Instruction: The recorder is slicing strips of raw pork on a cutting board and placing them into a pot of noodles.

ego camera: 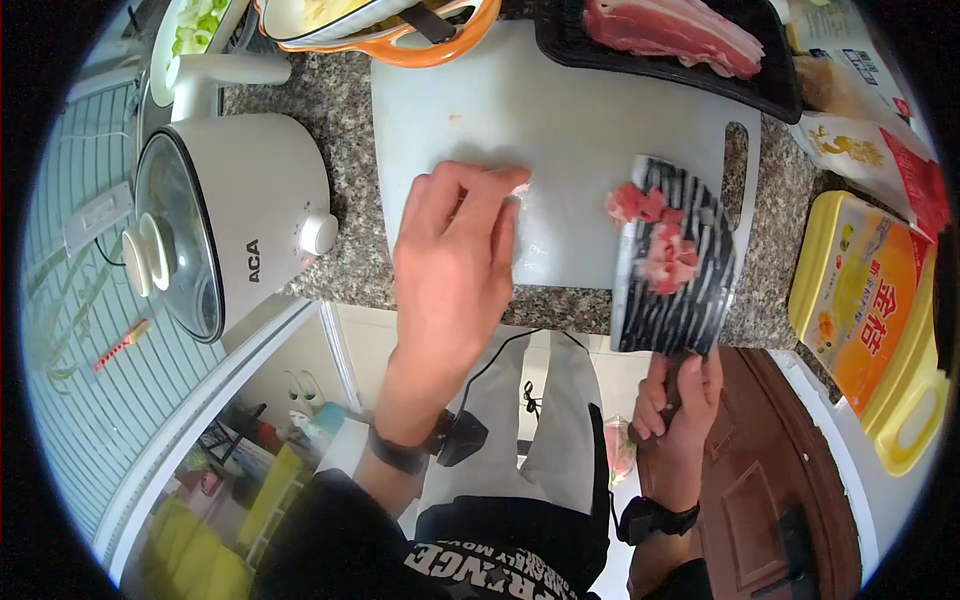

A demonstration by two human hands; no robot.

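Note:
My right hand [682,405] grips the handle of a wide kitchen cleaver [637,322], whose dark blade has pale wavy streaks. The blade is turned flat over the right end of a white cutting board [570,112]. Small pieces of raw meat [670,259] lie on the blade, and some overhang its left edge. Over the middle of the board, my left hand [454,240] has its fingers bent and pinched together. A small pale pink bit of meat [521,189] shows at its fingertips; the rest of it is hidden. A tiny scrap [456,117] lies farther back on the board.
A black tray [555,45] with a slab of raw pork [675,34] overlaps the board's back right. An orange-rimmed pot [442,52] stands at the back. Left is a lidded white ACA electric pot [262,172]; right, a yellow plastic box [817,255] and food bags [847,142].

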